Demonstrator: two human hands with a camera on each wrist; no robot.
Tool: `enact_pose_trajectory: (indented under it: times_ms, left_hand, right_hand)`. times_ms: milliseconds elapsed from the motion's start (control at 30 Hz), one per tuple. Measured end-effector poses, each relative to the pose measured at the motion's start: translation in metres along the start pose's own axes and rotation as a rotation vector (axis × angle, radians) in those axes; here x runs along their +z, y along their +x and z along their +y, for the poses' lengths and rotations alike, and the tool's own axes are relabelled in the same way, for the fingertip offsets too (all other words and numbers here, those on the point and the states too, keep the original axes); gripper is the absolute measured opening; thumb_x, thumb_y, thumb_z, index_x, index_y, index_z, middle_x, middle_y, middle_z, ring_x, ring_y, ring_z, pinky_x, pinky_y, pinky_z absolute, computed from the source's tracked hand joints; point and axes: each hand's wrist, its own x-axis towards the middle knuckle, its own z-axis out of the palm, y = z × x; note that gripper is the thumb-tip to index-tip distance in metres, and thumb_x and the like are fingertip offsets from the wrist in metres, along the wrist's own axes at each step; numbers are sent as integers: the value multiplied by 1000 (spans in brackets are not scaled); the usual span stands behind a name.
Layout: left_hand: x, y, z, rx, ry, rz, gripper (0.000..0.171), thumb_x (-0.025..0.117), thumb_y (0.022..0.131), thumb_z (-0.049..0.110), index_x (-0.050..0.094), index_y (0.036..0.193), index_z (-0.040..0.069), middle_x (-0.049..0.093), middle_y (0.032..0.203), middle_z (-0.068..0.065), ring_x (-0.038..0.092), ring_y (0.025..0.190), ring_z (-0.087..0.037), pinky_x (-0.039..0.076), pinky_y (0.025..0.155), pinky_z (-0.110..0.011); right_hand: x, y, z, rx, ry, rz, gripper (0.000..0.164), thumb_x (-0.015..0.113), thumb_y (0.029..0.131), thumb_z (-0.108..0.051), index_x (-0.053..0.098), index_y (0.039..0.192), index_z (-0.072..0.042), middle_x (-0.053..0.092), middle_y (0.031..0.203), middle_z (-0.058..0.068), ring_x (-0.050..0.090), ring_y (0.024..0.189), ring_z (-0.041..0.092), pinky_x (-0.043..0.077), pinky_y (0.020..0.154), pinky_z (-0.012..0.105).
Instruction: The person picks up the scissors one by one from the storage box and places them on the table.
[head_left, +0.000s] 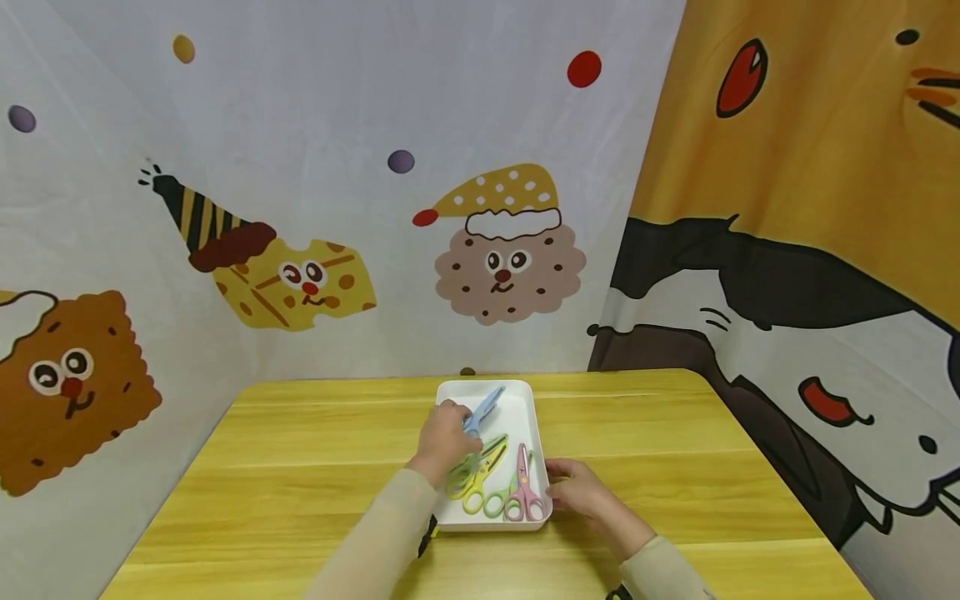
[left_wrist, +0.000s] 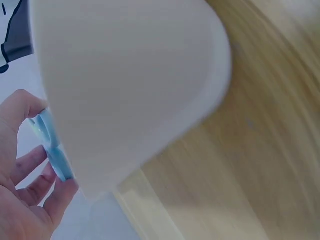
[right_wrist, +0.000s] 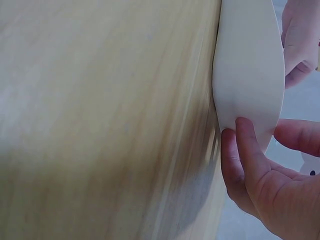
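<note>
A white rectangular tray (head_left: pixel 521 410) lies on the table, with several children's scissors in it. My left hand (head_left: pixel 444 440) reaches over its left side and holds blue scissors (head_left: pixel 487 407) by the handles, blades pointing away from me. In the left wrist view, thumb and fingers pinch those light blue handles (left_wrist: pixel 60 162) beside the tray wall (left_wrist: pixel 135 90). Yellow scissors (head_left: pixel 477 492), pink scissors (head_left: pixel 522 483) and green scissors (head_left: pixel 493 503) lie in the near half. At the tray's right side, my right hand (head_left: pixel 581 490) grips the wall, fingertips outside and thumb at the rim.
The wood-grain table (head_left: pixel 315 475) extends to both sides of the tray. Behind it hangs a white curtain (head_left: pixel 322 108) with cartoon prints, and an orange printed curtain (head_left: pixel 817 158) hangs at the right. A dark strap shows near my left sleeve (head_left: pixel 382 533).
</note>
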Motion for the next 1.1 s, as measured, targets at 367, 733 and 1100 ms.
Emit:
enact_pose_trajectory:
  times_ms: [367, 733, 1100]
  left_hand:
    - [-10, 1, -16, -12, 0, 56, 53, 83, 59, 24, 69, 105, 4, 61, 98, -9, 52, 83, -22, 49, 69, -34]
    - [-20, 1, -37, -40, 16, 100, 54, 83, 59, 27, 70, 106, 4, 63, 104, -14, 57, 92, -30, 52, 77, -41]
    - [-30, 0, -51, -88, 1, 122, 48, 81, 63, 25, 70, 104, 4, 63, 107, -15, 58, 93, -30, 51, 79, -41]
  right_hand:
    - [0, 1, 3, -18, 23, -26, 52, 51, 79, 10, 40, 128, 22, 48, 123, 37, 61, 96, 30, 55, 80, 41]
    - [0, 0, -1, 2, 1, -6, 51, 52, 80, 10, 41, 129, 20, 50, 123, 35, 61, 96, 29, 55, 80, 41]
    - [-1, 0, 0, 3, -16, -2, 49, 52, 81, 10, 43, 128, 19, 50, 123, 35, 61, 96, 29, 55, 80, 42]
